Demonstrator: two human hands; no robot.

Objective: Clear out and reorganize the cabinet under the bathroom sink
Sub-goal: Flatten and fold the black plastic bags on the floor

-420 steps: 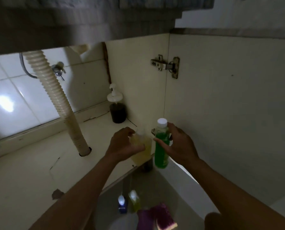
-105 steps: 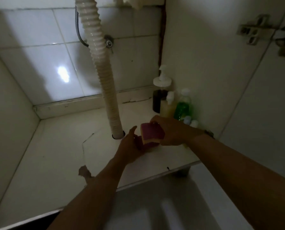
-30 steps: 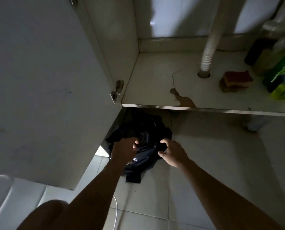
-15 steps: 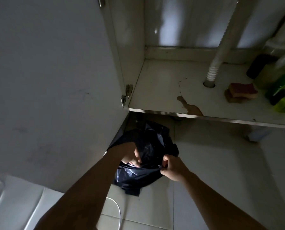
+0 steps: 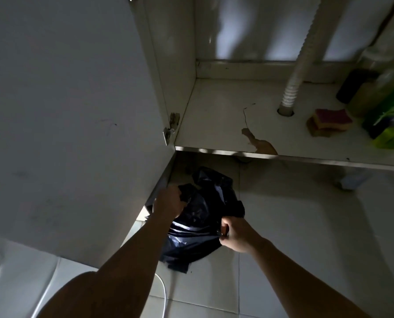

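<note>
As it's gripped, blk bag (image 5: 198,228) crumpled, glossy.

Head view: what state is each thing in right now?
Left hand, gripping bag.
Right hand, pinching bag.
Bag, crumpled, held between both.
Door, open.
Sponges, stacked on shelf.
Shelf, surface chipped near front.
Hose, entering shelf hole.
Bottles, blurred, state unclear.
</note>
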